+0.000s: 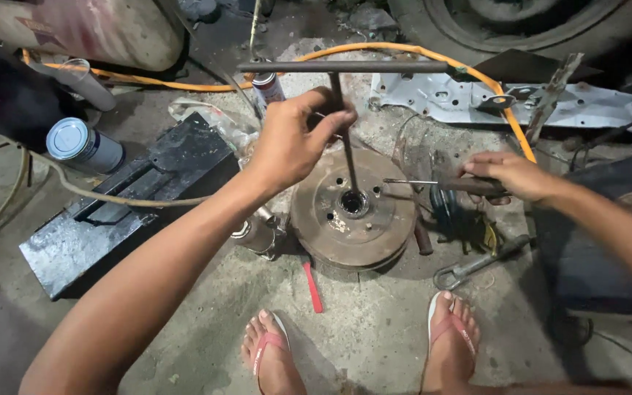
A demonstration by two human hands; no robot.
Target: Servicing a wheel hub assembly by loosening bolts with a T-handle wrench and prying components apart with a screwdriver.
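Standing in the hub of a rusty brake drum (352,212) on the concrete floor (374,329), a T-handle wrench (343,110) is gripped by the left hand (294,139); the right hand (510,175) closes on a screwdriver (440,183) beside it.

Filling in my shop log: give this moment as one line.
left hand: holds T-handle wrench upright in brake drum hub | right hand: on screwdriver beside drum | concrete floor

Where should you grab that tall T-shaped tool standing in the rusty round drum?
Probably the dark T-shaped metal wrench by its upright shaft just under the crossbar, from the left, as the left hand does: its tip sits in the rusty round brake drum.
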